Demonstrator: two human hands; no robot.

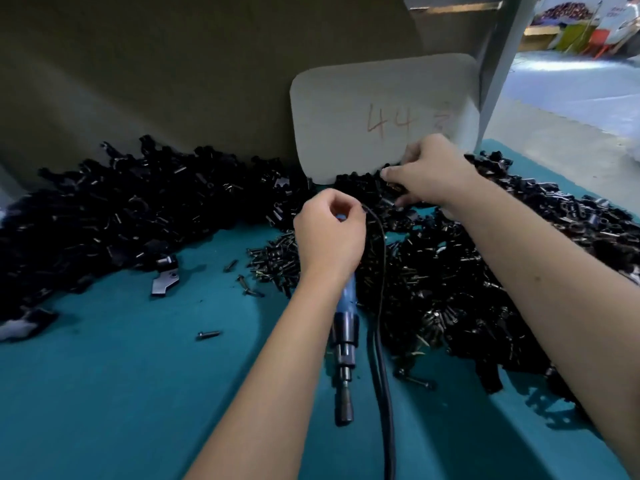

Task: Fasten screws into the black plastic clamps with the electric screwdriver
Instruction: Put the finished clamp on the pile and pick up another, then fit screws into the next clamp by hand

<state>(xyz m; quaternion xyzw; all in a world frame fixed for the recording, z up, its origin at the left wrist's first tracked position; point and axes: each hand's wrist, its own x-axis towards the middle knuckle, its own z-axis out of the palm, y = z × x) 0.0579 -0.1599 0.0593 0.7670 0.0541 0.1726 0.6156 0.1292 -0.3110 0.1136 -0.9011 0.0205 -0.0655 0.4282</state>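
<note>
My left hand [329, 233] is closed around the blue body of the electric screwdriver [344, 337], whose dark metal tip points back toward me over the teal table [121, 393]. Its black cable [381, 341] loops from the top of the tool down to the front edge. My right hand [429, 174] reaches into a heap of black plastic clamps [360, 185] at the back, fingers curled among them; whether it grips one is unclear. A pile of dark screws [415, 278] lies under and right of the left hand.
A long mound of black clamps [121, 209] covers the back left, another [571, 216] the right. A single clamp [166, 275] and loose screws [209, 335] lie apart. A cardboard sheet marked 44 [384, 116] leans against the back wall.
</note>
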